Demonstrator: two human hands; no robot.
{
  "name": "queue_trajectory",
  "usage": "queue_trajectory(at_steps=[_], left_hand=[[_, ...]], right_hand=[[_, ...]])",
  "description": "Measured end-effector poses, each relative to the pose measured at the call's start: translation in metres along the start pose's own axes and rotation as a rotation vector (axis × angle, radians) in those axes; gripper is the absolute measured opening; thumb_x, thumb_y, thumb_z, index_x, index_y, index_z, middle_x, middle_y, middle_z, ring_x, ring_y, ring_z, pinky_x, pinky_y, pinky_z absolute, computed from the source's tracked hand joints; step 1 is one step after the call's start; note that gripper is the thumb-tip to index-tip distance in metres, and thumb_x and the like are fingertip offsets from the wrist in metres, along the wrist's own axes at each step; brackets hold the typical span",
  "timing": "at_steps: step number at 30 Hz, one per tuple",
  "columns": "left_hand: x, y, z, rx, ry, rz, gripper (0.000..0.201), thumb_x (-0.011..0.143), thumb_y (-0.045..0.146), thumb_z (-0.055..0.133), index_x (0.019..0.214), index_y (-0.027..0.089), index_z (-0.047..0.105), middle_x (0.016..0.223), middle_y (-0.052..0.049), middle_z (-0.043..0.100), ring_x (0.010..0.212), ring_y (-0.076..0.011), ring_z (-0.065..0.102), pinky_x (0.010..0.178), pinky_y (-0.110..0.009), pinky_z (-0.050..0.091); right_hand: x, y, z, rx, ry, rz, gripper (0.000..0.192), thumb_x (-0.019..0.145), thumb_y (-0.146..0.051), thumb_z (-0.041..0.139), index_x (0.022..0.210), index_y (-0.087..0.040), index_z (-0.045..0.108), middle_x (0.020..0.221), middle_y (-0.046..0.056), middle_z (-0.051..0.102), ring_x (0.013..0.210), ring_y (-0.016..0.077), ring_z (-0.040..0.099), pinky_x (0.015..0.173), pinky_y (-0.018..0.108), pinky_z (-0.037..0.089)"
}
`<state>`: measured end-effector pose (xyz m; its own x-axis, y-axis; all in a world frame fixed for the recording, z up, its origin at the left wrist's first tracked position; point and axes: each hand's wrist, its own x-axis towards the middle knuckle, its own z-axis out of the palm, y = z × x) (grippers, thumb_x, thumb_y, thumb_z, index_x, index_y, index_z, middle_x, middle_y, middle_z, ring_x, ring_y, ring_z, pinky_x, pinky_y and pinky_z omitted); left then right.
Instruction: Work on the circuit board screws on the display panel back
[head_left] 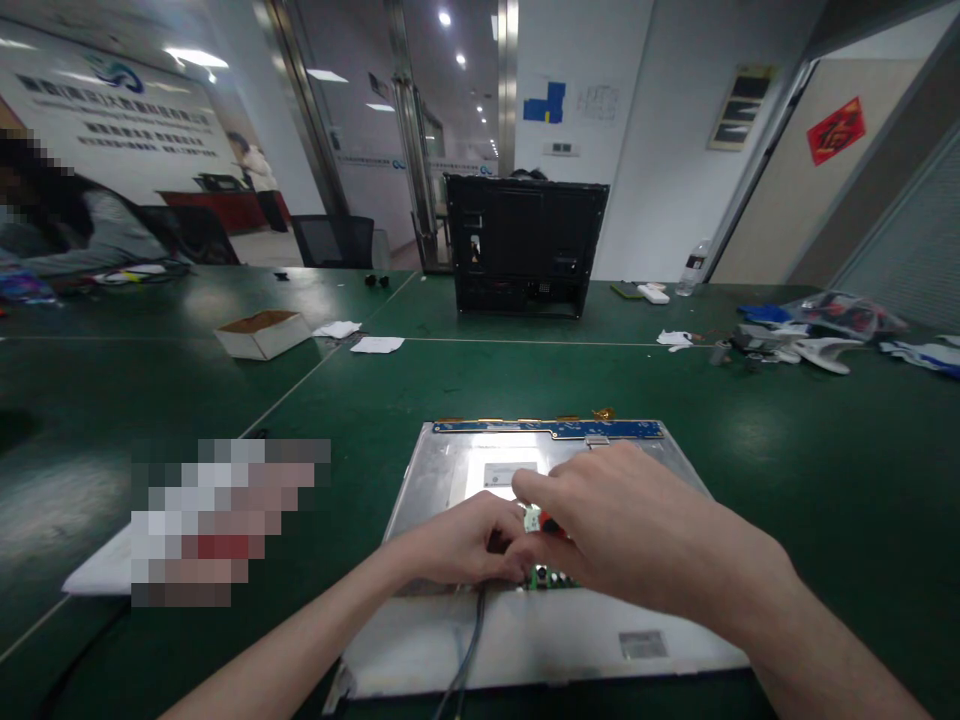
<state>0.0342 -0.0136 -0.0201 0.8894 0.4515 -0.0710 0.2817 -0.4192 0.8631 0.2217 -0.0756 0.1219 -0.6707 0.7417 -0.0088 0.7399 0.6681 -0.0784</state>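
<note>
A silver flat display panel (424, 475) lies back side up on the table in front of me. Along its far edge runs a blue circuit strip (615, 430), and a green circuit board (541, 577) shows under my fingers. My right hand (600, 510) is closed around a screwdriver (551, 524); only a bit of its red and black handle shows. Close against it, my left hand (480, 535) has its fingers curled and pinched at the board; what they hold is hidden. Dark cables (472, 640) come out below my left hand toward me.
A black monitor housing (529, 245) stands upright across the green table (360, 400). An open white box (262, 337) and papers (377, 345) sit left, a bottle (691, 268) and cluttered parts (787, 340) right. A person (97, 225) sits at the far left.
</note>
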Motion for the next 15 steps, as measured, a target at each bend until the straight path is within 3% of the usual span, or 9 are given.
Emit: queue_trajectory(at_steps=[8,15], left_hand=[[-0.0004,0.0013,-0.0004,-0.015,0.014,-0.038,0.008,0.08,0.018,0.068,0.087,0.016,0.072,0.078,-0.001,0.068,0.072,-0.0159,0.061,0.067,-0.023,0.049],[-0.0001,0.0055,-0.0012,0.027,0.024,-0.051,0.009,0.078,0.017,0.07,0.087,0.016,0.073,0.075,-0.001,0.067,0.065,-0.0143,0.058,0.06,-0.022,0.046]], right_hand=[[-0.0005,0.0017,0.0033,0.011,0.035,-0.042,0.008,0.089,-0.024,0.053,0.089,-0.018,0.059,0.069,0.001,0.065,0.054,0.0147,0.053,0.047,0.027,0.019],[-0.0052,0.0056,0.0035,0.063,0.067,-0.145,0.01,0.081,-0.019,0.057,0.09,-0.018,0.055,0.076,0.002,0.062,0.057,0.0141,0.05,0.046,0.026,0.024]])
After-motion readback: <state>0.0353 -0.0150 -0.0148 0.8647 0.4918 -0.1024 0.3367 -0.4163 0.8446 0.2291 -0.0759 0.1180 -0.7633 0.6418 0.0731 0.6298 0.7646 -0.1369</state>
